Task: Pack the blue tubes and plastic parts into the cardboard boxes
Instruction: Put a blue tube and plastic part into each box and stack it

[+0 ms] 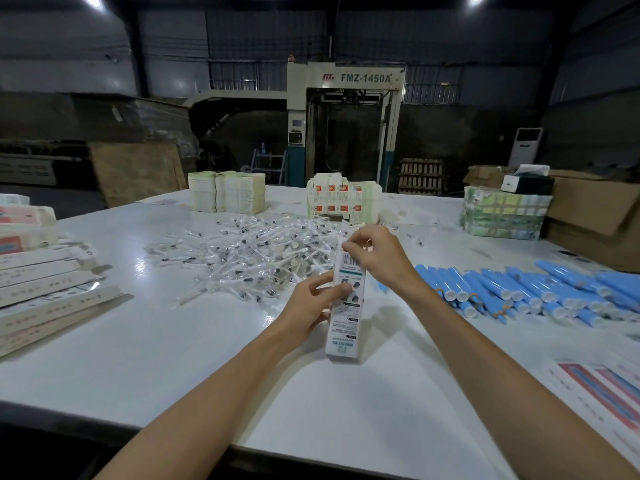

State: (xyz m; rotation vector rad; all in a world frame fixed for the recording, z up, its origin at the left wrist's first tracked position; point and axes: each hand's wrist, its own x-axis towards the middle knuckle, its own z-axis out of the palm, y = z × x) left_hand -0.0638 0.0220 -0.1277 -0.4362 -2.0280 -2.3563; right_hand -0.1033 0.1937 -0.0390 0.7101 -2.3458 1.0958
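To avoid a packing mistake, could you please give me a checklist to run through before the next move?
1. Carton held securely: ok, the left hand grips its middle.
2. Top end under control: ok, the right hand pinches it.
3. Top flap open or closed: cannot tell.
4. Carton already filled: cannot tell, its inside is hidden.
5. Blue tubes in supply: ok, rows lie on the table to the right.
6. Plastic parts in supply: ok, a pile lies behind the carton.
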